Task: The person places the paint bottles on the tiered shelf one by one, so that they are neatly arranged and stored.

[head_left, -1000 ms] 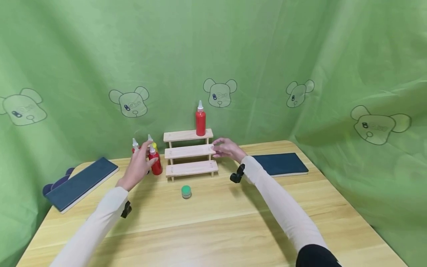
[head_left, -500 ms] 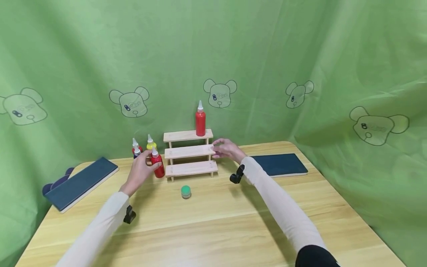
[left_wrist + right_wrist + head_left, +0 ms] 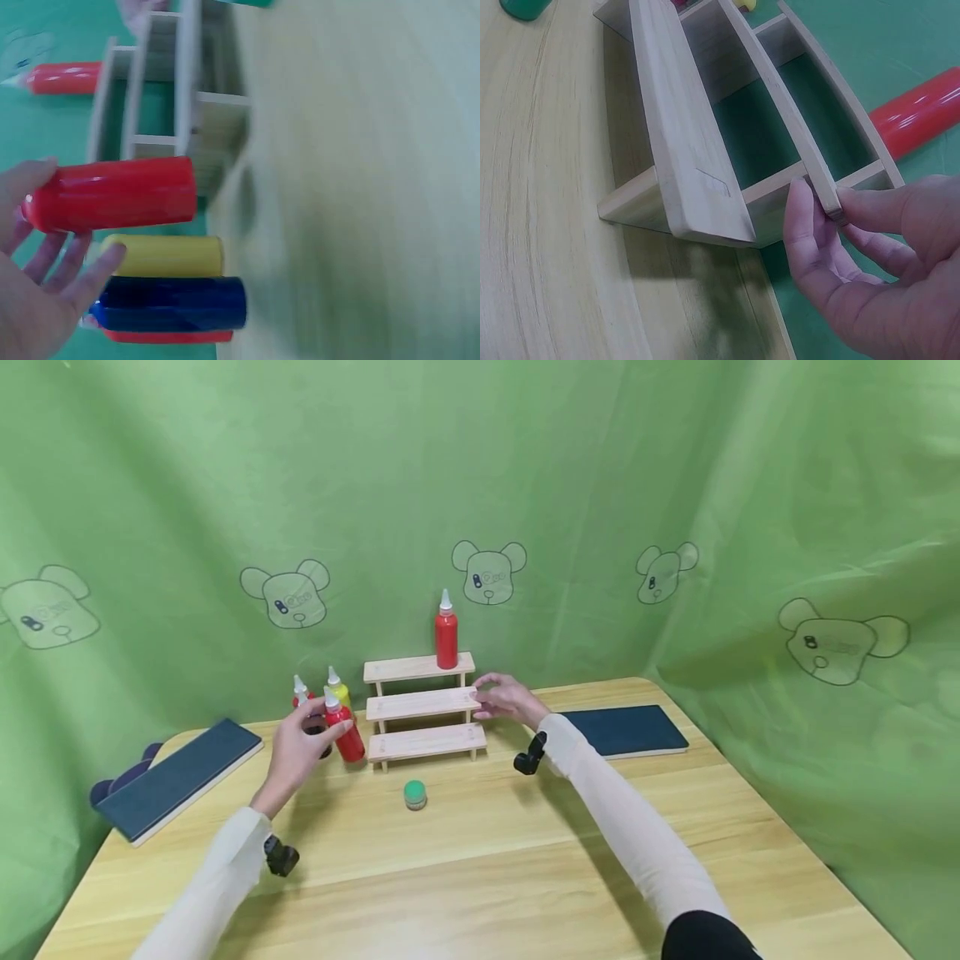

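Observation:
My left hand point(image 3: 294, 750) grips a red squeeze bottle point(image 3: 347, 735) with a white nozzle between thumb and fingers, near its top. The bottle leans a little, and in the left wrist view its base looks just off the table. Behind it stand a yellow bottle point(image 3: 169, 256), a dark blue bottle point(image 3: 172, 304) and another red bottle, mostly hidden. To the right is a three-step wooden rack point(image 3: 427, 742). My right hand point(image 3: 510, 700) pinches the right end of its middle step, thumb and fingers on either side of the board point(image 3: 780, 97). Another red bottle point(image 3: 447, 642) stands upright on the top step.
A small jar with a green lid point(image 3: 415, 794) sits in front of the rack. Dark blue flat books lie at both sides, one at the left point(image 3: 180, 781) and one at the right point(image 3: 628, 730). A green curtain point(image 3: 570, 485) hangs behind the table.
My left hand has drawn the red bottle away from the other bottles, toward me, and tilted it. The right hand stays on the rack.

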`<state>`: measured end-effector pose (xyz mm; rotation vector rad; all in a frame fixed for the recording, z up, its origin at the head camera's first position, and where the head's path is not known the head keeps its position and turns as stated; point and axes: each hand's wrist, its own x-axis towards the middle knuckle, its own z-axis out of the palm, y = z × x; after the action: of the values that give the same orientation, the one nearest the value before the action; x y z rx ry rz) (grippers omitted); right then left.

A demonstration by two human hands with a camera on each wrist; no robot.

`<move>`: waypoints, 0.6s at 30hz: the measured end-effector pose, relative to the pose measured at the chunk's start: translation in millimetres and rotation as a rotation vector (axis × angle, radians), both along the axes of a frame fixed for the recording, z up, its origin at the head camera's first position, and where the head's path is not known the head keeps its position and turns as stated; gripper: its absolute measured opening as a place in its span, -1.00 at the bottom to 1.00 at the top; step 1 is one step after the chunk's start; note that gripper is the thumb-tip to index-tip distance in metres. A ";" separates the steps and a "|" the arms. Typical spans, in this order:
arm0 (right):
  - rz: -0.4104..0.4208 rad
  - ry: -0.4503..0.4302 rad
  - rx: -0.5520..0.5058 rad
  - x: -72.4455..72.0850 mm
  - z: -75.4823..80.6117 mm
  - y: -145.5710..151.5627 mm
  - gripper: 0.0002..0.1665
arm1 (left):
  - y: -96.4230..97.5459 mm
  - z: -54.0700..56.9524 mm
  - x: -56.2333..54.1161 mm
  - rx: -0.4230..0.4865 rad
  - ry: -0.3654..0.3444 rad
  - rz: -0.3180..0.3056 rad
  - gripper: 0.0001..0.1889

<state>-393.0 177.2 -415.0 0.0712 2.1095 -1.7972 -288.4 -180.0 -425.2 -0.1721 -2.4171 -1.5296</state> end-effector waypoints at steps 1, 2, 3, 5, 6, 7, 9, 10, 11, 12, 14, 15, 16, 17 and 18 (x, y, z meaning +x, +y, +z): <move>-0.001 0.002 0.003 0.4 0.3 0.6 -0.47 | -0.6 4.7 0.9 0.019 0.005 0.001 -0.45; -0.003 0.003 0.005 0.4 0.5 1.3 -0.47 | -1.1 9.0 0.9 0.041 0.007 0.002 -0.44; -0.004 0.003 0.004 0.3 0.6 1.9 -0.47 | -1.2 13.9 1.3 0.064 0.014 0.002 -0.43; -0.003 0.003 0.005 0.1 0.9 2.6 -0.47 | -1.5 22.6 0.9 0.105 0.027 -0.005 -0.42; -0.003 0.000 0.000 0.0 0.6 2.7 -0.46 | -1.1 26.5 0.9 0.125 0.031 -0.011 -0.42; -0.001 -0.002 -0.003 -0.1 0.5 2.6 -0.46 | -1.1 29.6 0.4 0.139 0.034 -0.017 -0.41; -0.001 -0.006 -0.014 -0.1 -0.1 2.3 -0.46 | -0.1 34.7 -0.9 0.163 0.039 -0.035 -0.40; 0.000 -0.006 -0.017 0.1 -0.4 2.1 -0.46 | 0.4 36.5 -1.7 0.165 0.035 -0.046 -0.39; -0.001 -0.007 -0.020 0.3 -0.9 1.7 -0.46 | 1.2 38.1 -2.5 0.162 0.032 -0.054 -0.38; 0.001 -0.006 -0.023 0.5 -1.5 1.3 -0.46 | 2.3 39.7 -3.3 0.155 0.030 -0.058 -0.37; 0.001 0.000 -0.024 0.9 -2.1 2.3 -0.46 | 6.0 42.5 -6.8 0.137 0.033 -0.065 -0.37; 0.003 0.001 -0.025 0.9 -2.7 2.5 -0.46 | 8.0 43.7 -8.9 0.131 0.036 -0.065 -0.38; 0.004 0.001 -0.026 0.8 -3.2 2.8 -0.45 | 10.0 45.0 -11.1 0.127 0.042 -0.066 -0.38; 0.002 0.000 -0.027 0.6 -3.5 3.2 -0.45 | 12.1 46.7 -13.5 0.125 0.051 -0.069 -0.39; -0.002 -0.002 -0.029 0.4 -3.8 3.4 -0.45 | 14.4 48.6 -15.7 0.123 0.061 -0.073 -0.40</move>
<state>-392.5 180.6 -418.8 0.0670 2.0819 -1.8276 -304.1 -165.6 -376.6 -0.2804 -2.2854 -1.6744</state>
